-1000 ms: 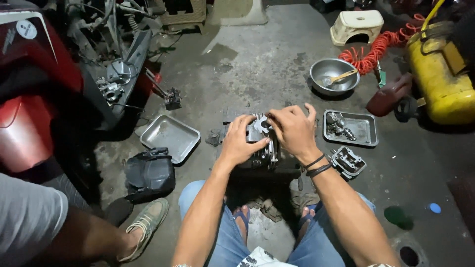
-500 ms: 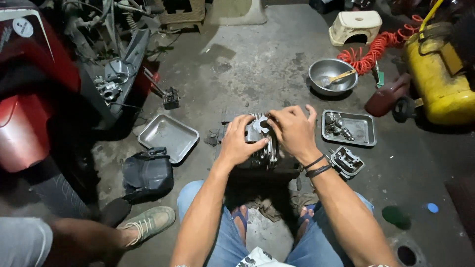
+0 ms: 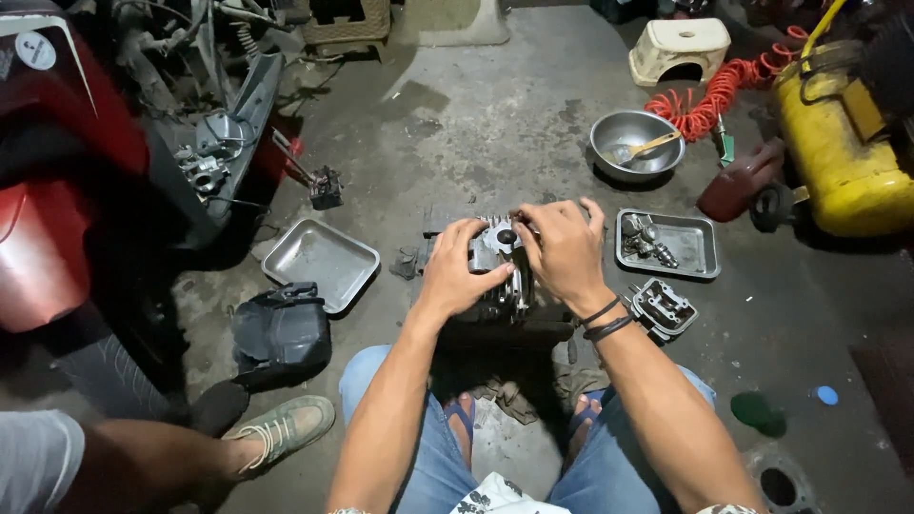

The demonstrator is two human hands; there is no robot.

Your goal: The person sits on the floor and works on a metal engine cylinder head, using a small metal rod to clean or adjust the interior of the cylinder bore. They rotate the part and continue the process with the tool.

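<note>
Head view: I see the cylinder head [image 3: 497, 262] on the concrete floor [image 3: 476, 124] between my knees, my left hand [image 3: 459, 271] curled round its left side and my right hand [image 3: 564, 249] gripping its top right. Right of it, one tray [image 3: 700, 259] holds small metal parts; the tray [image 3: 319, 262] to the left holds nothing. Farther back, a bowl [image 3: 609, 143] holds a brush. Since the earlier frame my grip is unchanged; the bystander's shoe [image 3: 281, 428] has pulled back slightly.

Both hands, left [image 3: 455, 271] and right [image 3: 564, 252], grip a finned engine part [image 3: 498, 249] (grey metal) on the floor.
</note>
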